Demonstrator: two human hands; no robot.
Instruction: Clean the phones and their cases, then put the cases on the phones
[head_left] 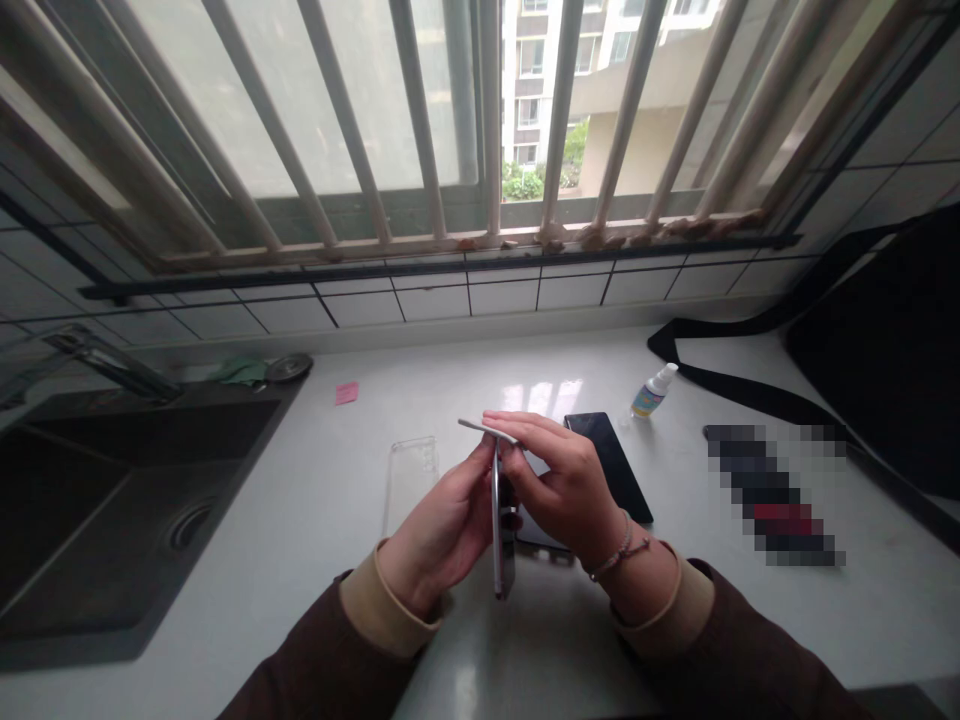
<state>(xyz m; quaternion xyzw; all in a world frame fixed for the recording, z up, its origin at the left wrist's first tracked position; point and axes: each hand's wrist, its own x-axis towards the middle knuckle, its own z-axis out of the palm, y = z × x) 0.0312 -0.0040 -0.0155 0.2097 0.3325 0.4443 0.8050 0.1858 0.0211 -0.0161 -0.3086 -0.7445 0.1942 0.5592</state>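
The phone (502, 535) is held on edge between both hands, long axis running away from the body. The left hand (442, 530) grips its left face; the right hand (566, 485) pinches a thin sheet (486, 430) above its far end.

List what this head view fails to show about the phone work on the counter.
- Phone: edge-on, so its face is unseen; left hand and right hand cover its upper part.
- Thin strip at the fingertips: too thin to identify.
- Pixelated object: blurred out.
- Small bottle: label too small.
- Black bag: cut by the right edge.
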